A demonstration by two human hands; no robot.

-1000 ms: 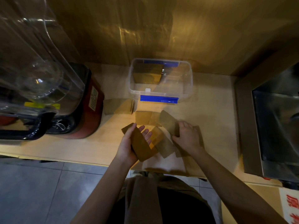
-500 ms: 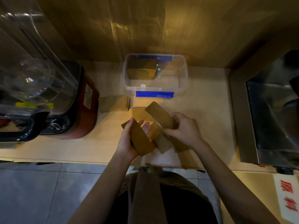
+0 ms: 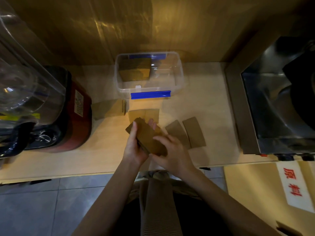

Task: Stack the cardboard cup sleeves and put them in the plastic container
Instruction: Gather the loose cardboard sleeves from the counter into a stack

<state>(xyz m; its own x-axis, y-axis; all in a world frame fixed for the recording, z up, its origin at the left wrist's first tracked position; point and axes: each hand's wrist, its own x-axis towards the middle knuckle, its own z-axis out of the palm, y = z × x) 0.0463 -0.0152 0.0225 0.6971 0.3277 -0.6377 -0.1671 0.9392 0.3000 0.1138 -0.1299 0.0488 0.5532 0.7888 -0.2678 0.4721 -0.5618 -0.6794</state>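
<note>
A stack of brown cardboard cup sleeves (image 3: 146,136) lies across my left hand (image 3: 134,147), whose thumb and fingers clasp its sides. My right hand (image 3: 170,153) presses on the stack's near end from the right. Two loose sleeves (image 3: 194,133) lie flat on the counter to the right of my hands, and more sleeves (image 3: 144,114) lie just beyond them. The clear plastic container (image 3: 179,77) with a blue clip stands at the back, and a stack of sleeves (image 3: 135,72) sits in its left half.
A red-based blender (image 3: 75,114) with a clear jug stands at the left. A small pile of sleeves (image 3: 110,110) lies beside it. A steel sink (image 3: 272,103) is at the right. The counter's front edge (image 3: 68,174) runs just below my hands.
My right hand lifted a sleeve off the counter and brought it onto the stack in my left hand. Both hands now hold that stack together.
</note>
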